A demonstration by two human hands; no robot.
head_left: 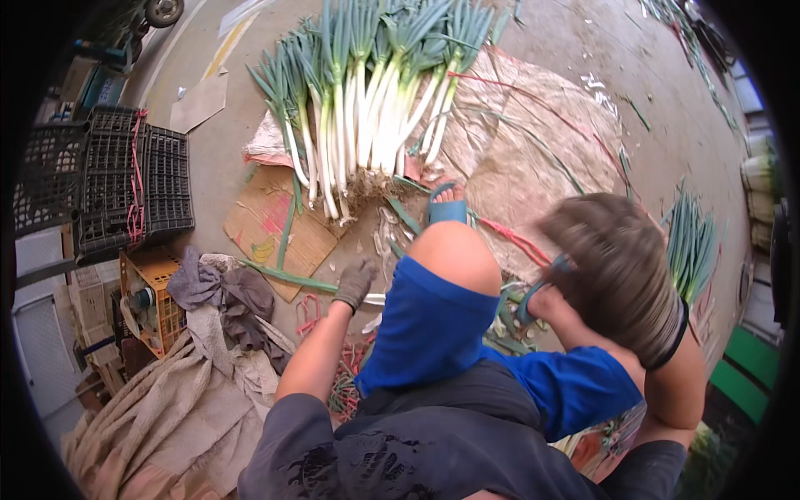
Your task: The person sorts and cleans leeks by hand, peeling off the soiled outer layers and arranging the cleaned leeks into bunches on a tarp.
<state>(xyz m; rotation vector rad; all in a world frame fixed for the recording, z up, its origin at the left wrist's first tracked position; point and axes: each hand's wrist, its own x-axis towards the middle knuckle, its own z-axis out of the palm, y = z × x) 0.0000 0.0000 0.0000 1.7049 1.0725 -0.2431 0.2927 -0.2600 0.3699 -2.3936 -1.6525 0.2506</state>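
Observation:
My left hand (357, 283), in a grey work glove, is closed around a single green onion (292, 277). Its green leaf points left and its white stalk shows to the right of my fist, beside my left knee. Close to the camera on the right, my gloved right hand (617, 271) is smeared by motion. Its fingers cannot be made out, nor whether it holds anything. Ahead of my feet lies a large pile of green onions (375, 100), white stems and roots toward me, green tops away.
A woven sack (533, 142) and flattened cardboard (275, 217) cover the floor. Black crates (133, 183) and an orange crate (154, 292) stand left, near crumpled cloth (192, 400). Another green onion bundle (692, 246) lies right. Red twine (521, 242) runs by my foot.

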